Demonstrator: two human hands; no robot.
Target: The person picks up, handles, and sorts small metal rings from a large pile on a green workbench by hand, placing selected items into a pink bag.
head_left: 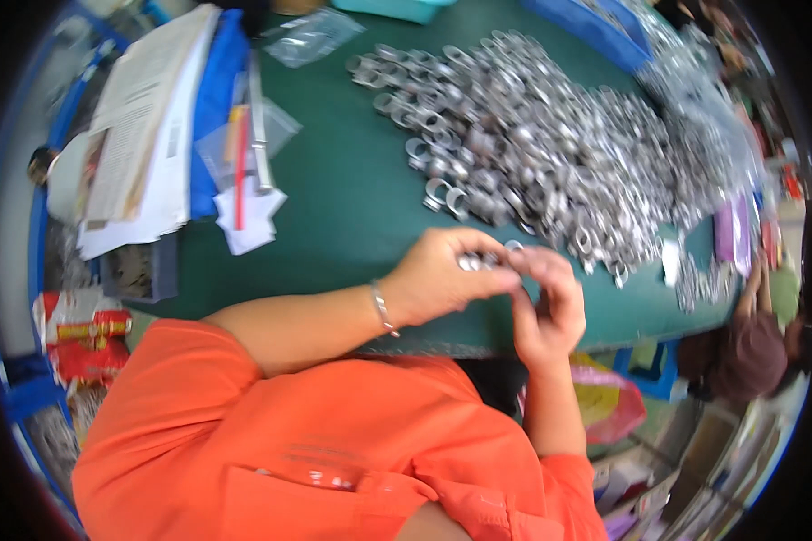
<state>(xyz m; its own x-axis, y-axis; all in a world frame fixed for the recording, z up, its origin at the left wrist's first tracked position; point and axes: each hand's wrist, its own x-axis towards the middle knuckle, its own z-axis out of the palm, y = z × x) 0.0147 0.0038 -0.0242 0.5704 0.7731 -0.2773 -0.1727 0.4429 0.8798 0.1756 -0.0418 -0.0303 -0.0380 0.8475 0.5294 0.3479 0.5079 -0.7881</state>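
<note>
My left hand (442, 275) is closed around a few small silver metal rings (476, 261), which show between its thumb and fingers. My right hand (550, 307) meets it at the fingertips, with thumb and fingers bent. One silver metal ring (513, 245) shows at the fingertips where the hands meet; the right fingers seem to pinch it, though blur hides the exact grip. Just beyond both hands spreads a large heap of similar metal rings (532, 135) on the green tabletop (334, 180).
Papers (144, 117) and a blue folder (215, 108) lie at the left, beside a red pen (241, 167). A clear plastic bag (311, 38) is at the back. A blue tray (595, 27) and a bulging plastic bag (708, 117) stand at the far right. Another person (740, 361) sits at the right.
</note>
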